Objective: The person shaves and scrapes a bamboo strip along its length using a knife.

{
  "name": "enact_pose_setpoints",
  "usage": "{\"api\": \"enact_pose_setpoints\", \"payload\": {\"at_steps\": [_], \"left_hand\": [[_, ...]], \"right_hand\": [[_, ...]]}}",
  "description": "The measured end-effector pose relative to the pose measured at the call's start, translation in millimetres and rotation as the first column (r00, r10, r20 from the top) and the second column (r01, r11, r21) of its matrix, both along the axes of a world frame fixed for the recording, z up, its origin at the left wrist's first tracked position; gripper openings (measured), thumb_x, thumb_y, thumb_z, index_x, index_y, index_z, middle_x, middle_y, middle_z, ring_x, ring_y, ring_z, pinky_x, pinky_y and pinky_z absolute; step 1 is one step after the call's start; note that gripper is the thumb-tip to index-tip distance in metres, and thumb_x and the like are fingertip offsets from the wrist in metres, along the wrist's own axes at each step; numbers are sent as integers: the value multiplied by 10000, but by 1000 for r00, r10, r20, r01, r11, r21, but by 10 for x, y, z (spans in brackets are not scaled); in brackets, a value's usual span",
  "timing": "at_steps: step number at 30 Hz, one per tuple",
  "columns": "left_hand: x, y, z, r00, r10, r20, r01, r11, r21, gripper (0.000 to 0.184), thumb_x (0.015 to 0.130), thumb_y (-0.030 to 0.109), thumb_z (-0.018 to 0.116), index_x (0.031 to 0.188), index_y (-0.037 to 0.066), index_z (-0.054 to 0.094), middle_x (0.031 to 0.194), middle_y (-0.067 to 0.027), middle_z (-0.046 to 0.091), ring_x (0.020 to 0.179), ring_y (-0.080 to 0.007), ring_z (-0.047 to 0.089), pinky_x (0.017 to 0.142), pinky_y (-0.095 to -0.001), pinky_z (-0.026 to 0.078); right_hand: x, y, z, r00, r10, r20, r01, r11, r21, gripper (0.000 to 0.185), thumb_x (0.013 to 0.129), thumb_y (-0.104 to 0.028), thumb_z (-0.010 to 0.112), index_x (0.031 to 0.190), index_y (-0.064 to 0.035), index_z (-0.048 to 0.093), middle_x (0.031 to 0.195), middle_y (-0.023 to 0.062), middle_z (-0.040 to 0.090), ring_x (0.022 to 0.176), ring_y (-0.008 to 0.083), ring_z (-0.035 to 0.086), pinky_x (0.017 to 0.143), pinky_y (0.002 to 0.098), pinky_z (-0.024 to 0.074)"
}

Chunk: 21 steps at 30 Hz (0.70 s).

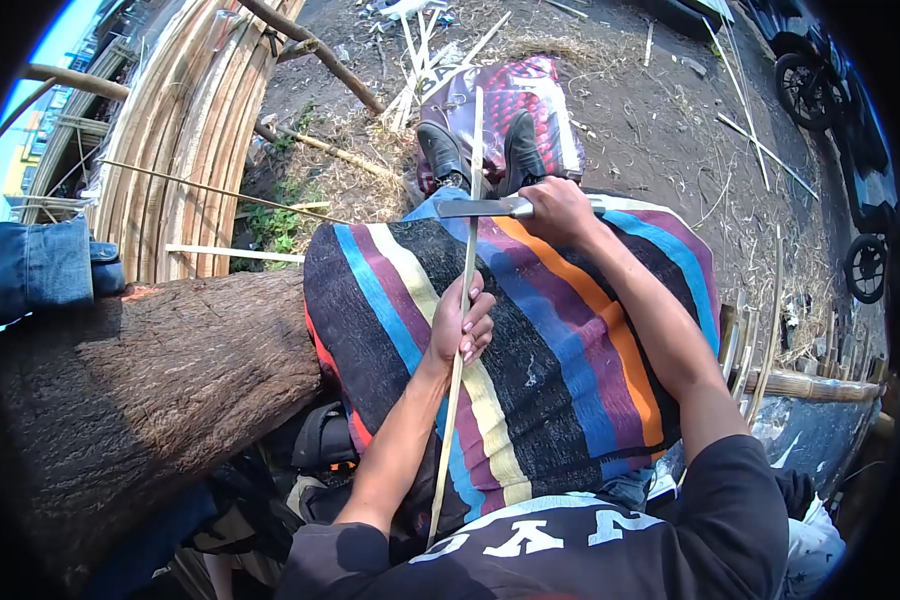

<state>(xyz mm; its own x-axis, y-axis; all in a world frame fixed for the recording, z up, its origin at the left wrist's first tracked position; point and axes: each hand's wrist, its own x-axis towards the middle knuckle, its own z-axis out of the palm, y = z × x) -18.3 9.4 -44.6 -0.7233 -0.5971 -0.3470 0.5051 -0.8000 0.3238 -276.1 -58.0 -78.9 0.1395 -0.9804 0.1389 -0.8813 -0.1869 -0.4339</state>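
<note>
My left hand is closed around a long thin bamboo strip, which runs from above my lap down toward my chest. My right hand grips the handle of a knife. The knife's flat blade points left and crosses the strip above my left hand, at the height of my shins. Below both hands a striped cloth covers my lap.
A thick log lies at the left, with a denim sleeve above it. Long bamboo slats are stacked at the upper left. A patterned sack lies by my shoes. Motorcycles stand at the upper right.
</note>
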Motion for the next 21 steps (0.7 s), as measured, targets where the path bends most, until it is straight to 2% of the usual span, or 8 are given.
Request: {"api": "enact_pose_setpoints", "payload": {"at_steps": [2, 4, 5, 8, 13, 15, 16, 21], "left_hand": [[-2, -2, 6, 999, -25, -32, 26, 999, 31, 196, 1104, 187, 269, 955, 104, 364, 540, -17, 353, 274, -126, 413, 218, -242, 376], [12, 90, 51, 991, -27, -135, 33, 998, 45, 204, 1108, 195, 269, 950, 107, 363, 541, -12, 354, 275, -120, 414, 217, -238, 371], [1, 48, 7, 999, -48, 16, 46, 993, 112, 207, 1111, 197, 271, 948, 108, 363, 540, -7, 353, 276, -111, 413, 215, -231, 363], [-11, -43, -106, 996, 17, -82, -6, 992, 127, 200, 1109, 190, 279, 949, 103, 362, 537, -4, 348, 276, -104, 410, 218, -228, 360], [-8, 156, 60, 999, -13, -38, 15, 999, 50, 168, 1097, 144, 281, 954, 103, 359, 530, 1, 358, 262, -102, 397, 204, -221, 319], [49, 191, 61, 1000, 21, 12, -22, 998, 55, 175, 1100, 154, 279, 952, 100, 356, 534, -1, 370, 270, -101, 414, 207, -213, 328], [56, 142, 50, 1000, 24, 7, -24, 1000, 17, 178, 1100, 155, 277, 951, 100, 357, 538, -2, 375, 276, -100, 424, 209, -212, 335], [-63, -13, 17, 910, -21, -415, 89, 986, 144, 335, 1106, 281, 162, 924, 86, 364, 542, -32, 404, 285, -146, 453, 214, -277, 382]], "right_hand": [[72, 36, 82, 991, 116, -63, -119, 992, -47, 150, 770, -210, 648, 732, -66, 670, 713, 200, 675, 738, 394, 696, 679, 497, 558], [-188, -147, -106, 996, -92, 7, 92, 988, -121, 163, 796, -222, 647, 772, -66, 686, 773, 199, 697, 814, 372, 710, 714, 489, 559], [-342, -218, -56, 991, -100, -91, 106, 992, 63, 183, 817, -240, 648, 823, -65, 703, 827, 193, 713, 878, 359, 714, 761, 485, 560], [-139, -123, -103, 987, -123, -106, 133, 987, 92, 128, 800, -210, 651, 805, -89, 689, 753, 185, 687, 778, 394, 690, 723, 515, 546], [-91, -47, 170, 984, 85, -155, -71, 993, 94, 167, 811, -214, 638, 860, -69, 705, 736, 191, 690, 760, 389, 703, 706, 504, 558], [-622, -284, -58, 893, -424, -151, 449, 831, 329, 252, 843, -220, 637, 932, -6, 738, 827, 217, 722, 825, 401, 725, 759, 504, 579], [-691, -259, -61, 909, -368, -194, 412, 862, 296, 257, 838, -232, 642, 901, -2, 737, 856, 239, 720, 835, 414, 719, 758, 519, 574], [-30, 16, 331, 942, -321, -100, 336, 918, 211, 238, 807, -184, 616, 912, -12, 741, 882, 264, 714, 855, 429, 717, 798, 521, 577]]}}
